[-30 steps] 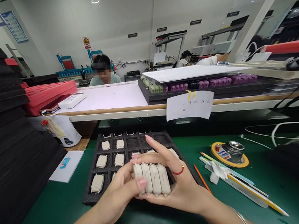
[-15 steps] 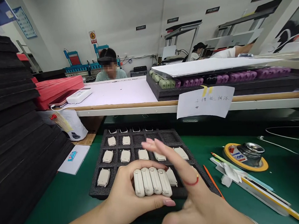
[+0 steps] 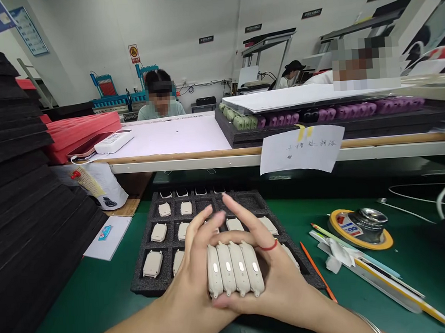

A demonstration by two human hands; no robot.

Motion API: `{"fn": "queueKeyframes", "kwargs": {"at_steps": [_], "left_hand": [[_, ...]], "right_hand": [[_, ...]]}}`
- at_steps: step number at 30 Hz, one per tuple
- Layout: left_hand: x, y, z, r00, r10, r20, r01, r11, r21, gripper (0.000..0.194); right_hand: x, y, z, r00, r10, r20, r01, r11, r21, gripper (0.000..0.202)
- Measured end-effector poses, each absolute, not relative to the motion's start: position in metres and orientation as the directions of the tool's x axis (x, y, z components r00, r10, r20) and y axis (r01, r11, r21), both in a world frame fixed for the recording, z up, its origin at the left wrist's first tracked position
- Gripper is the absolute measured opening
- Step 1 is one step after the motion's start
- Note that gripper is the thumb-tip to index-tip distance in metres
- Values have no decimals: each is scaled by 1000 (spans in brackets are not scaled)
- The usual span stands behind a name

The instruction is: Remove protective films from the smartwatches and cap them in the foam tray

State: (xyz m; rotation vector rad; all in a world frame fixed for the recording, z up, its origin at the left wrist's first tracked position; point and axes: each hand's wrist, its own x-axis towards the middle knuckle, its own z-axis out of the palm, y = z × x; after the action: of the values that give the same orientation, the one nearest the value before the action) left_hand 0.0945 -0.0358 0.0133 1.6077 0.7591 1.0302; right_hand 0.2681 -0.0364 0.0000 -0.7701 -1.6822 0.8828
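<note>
Four-sided foam compartments fill a black tray (image 3: 141,284), and pale beige watch cases such as this watch case (image 3: 153,263) lie in several of them. Above its near side, a row of several beige watch cases (image 3: 235,268) stands on edge, sides with small shiny oval marks facing me. My right hand (image 3: 276,278) is closed around the row, thumb along the bottom and a finger across the top; its index finger points upward. Against the row's left end rests my left hand (image 3: 198,268), its fingers stretched up and partly blurred. The left thumb is hidden.
Black foam sheets (image 3: 17,209) are stacked high at left. A shelf (image 3: 192,161) crosses behind the tray, carrying pink foam and a tray of green and purple cases (image 3: 280,120). Yellow tape (image 3: 335,230), an orange stick (image 3: 317,271) and rulers lie right. People sit beyond.
The row of watch cases was in my left hand and now sits in my right hand's grasp, turned to show another side. My left fingers have come off its top and straightened.
</note>
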Motion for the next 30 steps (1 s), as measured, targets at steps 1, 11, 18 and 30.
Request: {"fn": "queueKeyframes", "kwargs": {"at_steps": [1,11,18,30], "left_hand": [[94,-36,14,468,868,164,-69,-149,986,109],[96,-29,14,647,760,-63,-220,265,939,47],[92,-26,7,636,770,-56,-211,243,947,43],[100,-29,10,539,842,-7,-115,81,990,46]], "right_hand": [[269,-36,0,-241,813,530,84,561,-823,116],[277,-27,1,-329,678,658,150,725,-672,98],[277,-26,1,-357,673,647,143,724,-675,105],[271,-27,-1,-377,602,704,173,792,-585,96]]}}
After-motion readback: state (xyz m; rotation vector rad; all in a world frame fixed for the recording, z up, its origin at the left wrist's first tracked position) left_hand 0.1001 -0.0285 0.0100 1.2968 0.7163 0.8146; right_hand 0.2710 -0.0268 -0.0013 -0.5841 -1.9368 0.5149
